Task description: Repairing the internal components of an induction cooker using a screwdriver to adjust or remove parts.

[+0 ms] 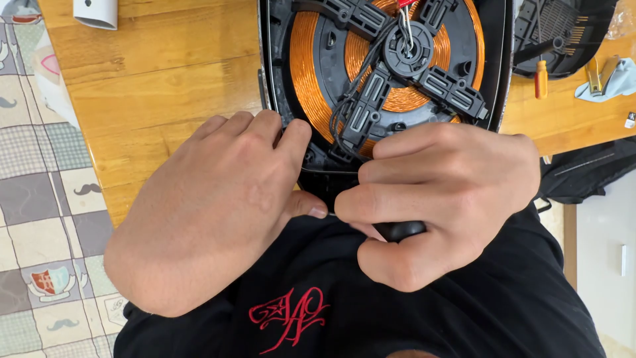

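An opened induction cooker (pixel 278 73) lies on the wooden table, its copper coil (pixel 308 73) and black plastic spider frame (pixel 404 73) exposed. My left hand (pixel 212 212) rests on the cooker's near edge, fingertips pressed against the black housing and thumb pointing right. My right hand (pixel 437 199) is closed in a fist around a black tool handle (pixel 401 230), a screwdriver by the look of it. A thin metal shaft shows between the thumbs. Both hands cover the cooker's front rim.
A second black cover part (pixel 563 33) lies at the back right with a red-handled screwdriver (pixel 541 78) and a metal clip (pixel 599 76). The wooden table (pixel 152 99) extends left; a patterned tile floor (pixel 40 219) lies beyond. A white object (pixel 96 13) sits far left.
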